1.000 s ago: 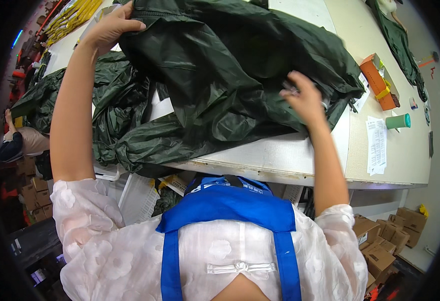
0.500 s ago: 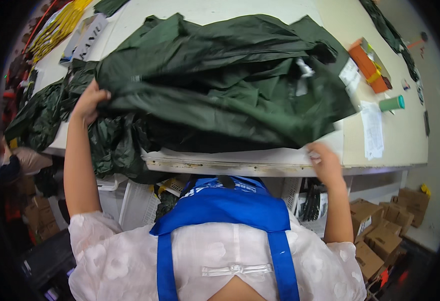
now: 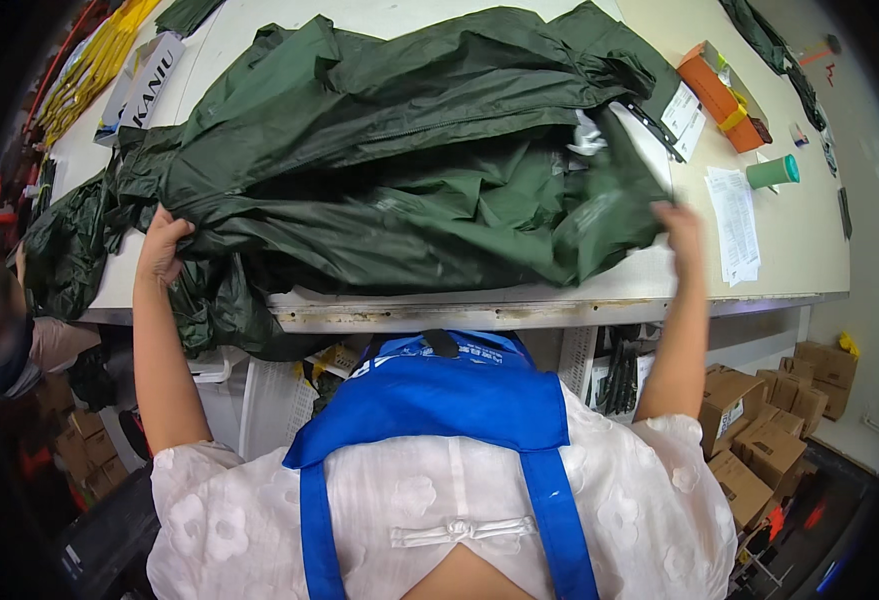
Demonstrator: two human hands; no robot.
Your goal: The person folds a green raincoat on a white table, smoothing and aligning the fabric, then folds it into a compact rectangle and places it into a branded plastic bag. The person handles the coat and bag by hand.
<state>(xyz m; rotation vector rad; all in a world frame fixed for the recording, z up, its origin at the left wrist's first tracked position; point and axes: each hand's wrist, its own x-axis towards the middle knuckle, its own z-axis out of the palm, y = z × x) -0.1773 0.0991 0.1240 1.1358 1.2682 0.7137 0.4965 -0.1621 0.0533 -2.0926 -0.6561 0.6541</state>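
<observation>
A dark green rain jacket [image 3: 359,170], thin and crumpled, lies spread over the white table with a zipper running across it. Its front gapes, showing the inner side and a white label [image 3: 586,135]. My left hand [image 3: 162,243] is closed on the jacket's near left edge. At its right edge my right hand [image 3: 681,232] is blurred, its fingers closed at the fabric. More dark green fabric [image 3: 69,240] trails off to the left, and some hangs over the table's front edge below my left hand.
Right of the jacket are an orange box [image 3: 716,95], a green cylinder [image 3: 774,172], paper sheets [image 3: 732,225] and a dark slim tool [image 3: 656,132]. A white box [image 3: 149,85] and yellow strips [image 3: 89,70] lie at far left. Cardboard boxes [image 3: 759,450] are stacked below right.
My right hand has moved up and away from me along the jacket's right side. My left hand has shifted slightly nearer and left. The jacket's right part has shifted and lies flatter.
</observation>
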